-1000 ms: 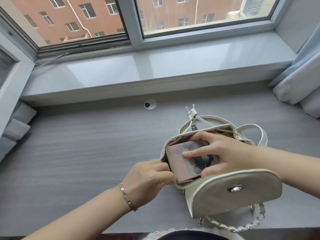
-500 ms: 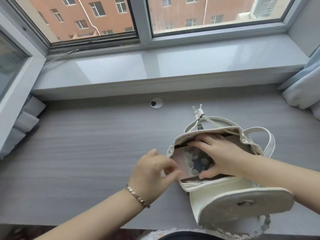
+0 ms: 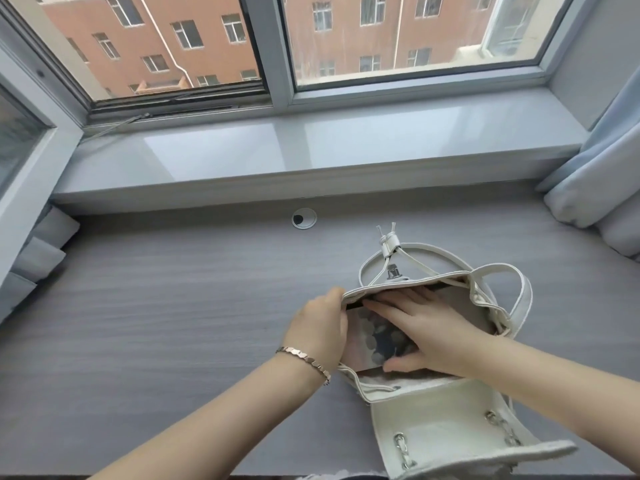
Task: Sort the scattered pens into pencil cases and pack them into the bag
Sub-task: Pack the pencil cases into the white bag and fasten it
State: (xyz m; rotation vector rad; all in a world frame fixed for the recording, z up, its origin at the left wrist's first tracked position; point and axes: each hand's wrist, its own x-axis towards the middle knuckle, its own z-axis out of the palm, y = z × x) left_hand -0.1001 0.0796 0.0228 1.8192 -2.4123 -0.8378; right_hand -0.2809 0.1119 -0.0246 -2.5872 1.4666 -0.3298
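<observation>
At 5 o'clock on the desk [image 3: 173, 323], the patterned pencil case [image 3: 377, 337] now sits deeper in the white bag [image 3: 433, 424]. The left hand [image 3: 318, 327] has shifted to grip the bag's 9 o'clock rim; the right hand [image 3: 426, 329] presses the case, fingers straight.

- This looks like a room in a home or a dorm, with a spot to sit and work by the window.
- A long grey wooden desk [image 3: 138, 323] runs right up to the wall.
- Near the desk's back edge is a round cable hole [image 3: 304, 218] with a cap.
- A wide, shiny window sill [image 3: 311, 150] sits just behind the desk.
- The big window [image 3: 415, 36] has a pale frame.
- Outside stands a red brick building [image 3: 207, 39] with many small windows.
- A light blue curtain [image 3: 595, 174] hangs bunched up at the right.
- A small white bag [image 3: 433, 427] lies on the desk.
</observation>
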